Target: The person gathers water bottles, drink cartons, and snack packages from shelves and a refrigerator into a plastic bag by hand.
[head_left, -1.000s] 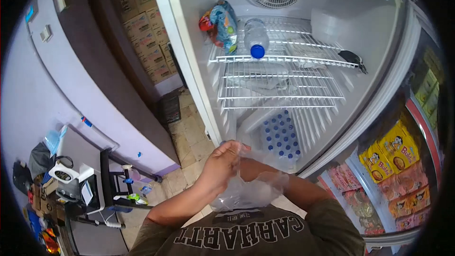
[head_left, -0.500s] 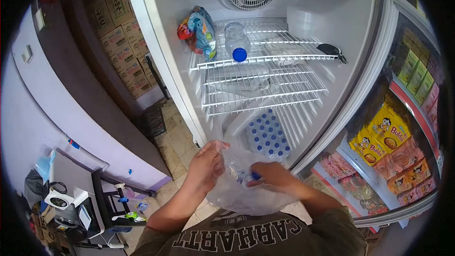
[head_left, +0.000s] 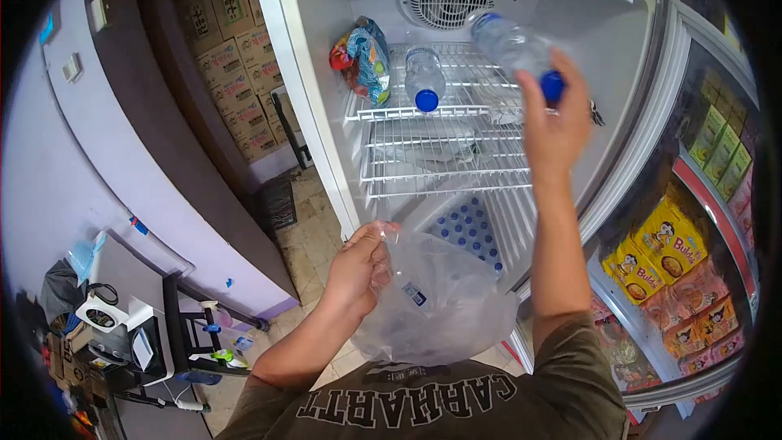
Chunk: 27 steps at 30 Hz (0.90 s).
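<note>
My left hand [head_left: 364, 273] is closed on the rim of a clear plastic bag [head_left: 444, 310], which hangs open in front of my chest. A small dark label shows through its side; what else is inside is hard to make out. Raised at the upper fridge shelf [head_left: 481, 85], my right hand [head_left: 562, 118] grips a clear plastic water bottle [head_left: 515, 45] near its blue cap. The bottle is tilted, its far end pointing to the back wall. Left of it, another clear bottle [head_left: 423, 73] lies on that shelf, blue cap toward me.
A colourful plastic packet [head_left: 364, 61] sits at the shelf's left. Below are a lower wire shelf [head_left: 448, 171] and several blue-capped bottles [head_left: 468, 232] on the fridge floor. The fridge's side edge [head_left: 305, 106] is at left; a glass-doored case with noodle packs [head_left: 668, 232] is at right.
My right hand has come out of the bag and gone up to the upper shelf with a water bottle. My left hand stays on the bag's rim. The view has shifted slightly.
</note>
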Each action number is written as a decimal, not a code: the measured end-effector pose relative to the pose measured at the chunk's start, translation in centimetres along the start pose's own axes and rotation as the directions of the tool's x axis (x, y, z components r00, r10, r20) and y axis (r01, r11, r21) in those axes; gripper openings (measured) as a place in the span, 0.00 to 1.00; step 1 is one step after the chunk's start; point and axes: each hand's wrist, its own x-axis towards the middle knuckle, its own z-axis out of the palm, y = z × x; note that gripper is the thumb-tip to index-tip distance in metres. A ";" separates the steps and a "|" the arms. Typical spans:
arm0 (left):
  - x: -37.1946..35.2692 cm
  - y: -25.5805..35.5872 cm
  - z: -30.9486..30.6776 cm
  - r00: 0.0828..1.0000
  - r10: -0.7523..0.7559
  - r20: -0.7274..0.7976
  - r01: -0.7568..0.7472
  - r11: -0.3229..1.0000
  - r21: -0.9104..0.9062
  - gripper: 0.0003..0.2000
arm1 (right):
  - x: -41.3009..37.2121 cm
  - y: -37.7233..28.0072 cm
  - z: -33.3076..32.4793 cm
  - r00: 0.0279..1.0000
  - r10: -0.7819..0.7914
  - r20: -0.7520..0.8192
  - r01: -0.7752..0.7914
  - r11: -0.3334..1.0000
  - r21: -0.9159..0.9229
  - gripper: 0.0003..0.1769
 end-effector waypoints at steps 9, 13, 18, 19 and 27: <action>-0.8 0.0 0.2 0.996 -0.009 -0.087 0.001 0.996 -0.088 0.13 | -4.7 1.0 7.4 0.968 0.006 0.251 -0.037 0.992 0.122 0.17; -0.8 0.0 0.9 0.996 -0.014 -0.092 0.009 0.998 -0.055 0.12 | -5.0 1.5 7.1 0.907 -0.164 0.389 0.142 0.986 0.086 0.15; -0.9 0.0 1.6 0.991 -0.058 -0.123 0.055 0.998 -0.031 0.11 | -5.9 0.0 3.7 0.821 -0.080 0.566 0.042 0.996 0.079 0.18; -0.6 0.0 1.5 0.996 -0.020 -0.084 0.017 0.999 -0.040 0.11 | -5.6 -1.1 1.8 0.866 -0.184 0.464 0.147 0.982 0.115 0.16; -0.6 -0.9 1.9 0.998 -0.054 0.040 0.055 0.998 -0.031 0.13 | -18.8 -6.1 -7.8 -0.098 -0.204 0.974 -0.544 0.831 0.119 0.14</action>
